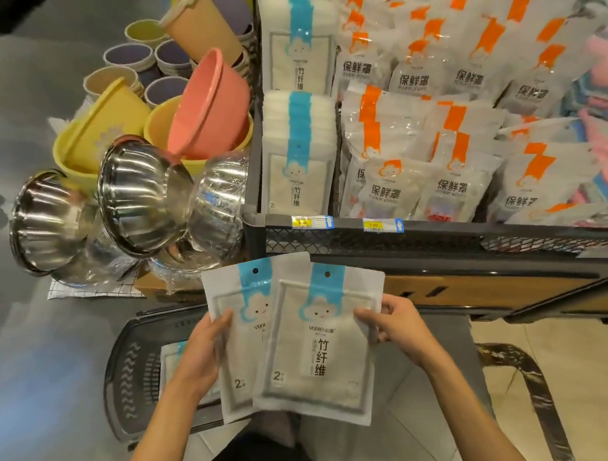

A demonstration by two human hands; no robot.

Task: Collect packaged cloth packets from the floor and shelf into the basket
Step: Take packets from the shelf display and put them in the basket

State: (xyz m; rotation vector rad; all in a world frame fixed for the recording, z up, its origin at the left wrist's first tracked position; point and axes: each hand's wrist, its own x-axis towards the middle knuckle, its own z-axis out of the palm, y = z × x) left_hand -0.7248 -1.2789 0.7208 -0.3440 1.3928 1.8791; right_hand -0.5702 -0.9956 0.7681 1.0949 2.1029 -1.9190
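Gripped at its left edge by the left hand [199, 352], one blue-striped packet [248, 362] is held at lower centre. A second packet [317, 344], overlapping it in front, is pinched at its right edge by the right hand [393, 327]. Beneath, at lower left, another packet [170, 362] is seen inside the dark basket [131, 377].
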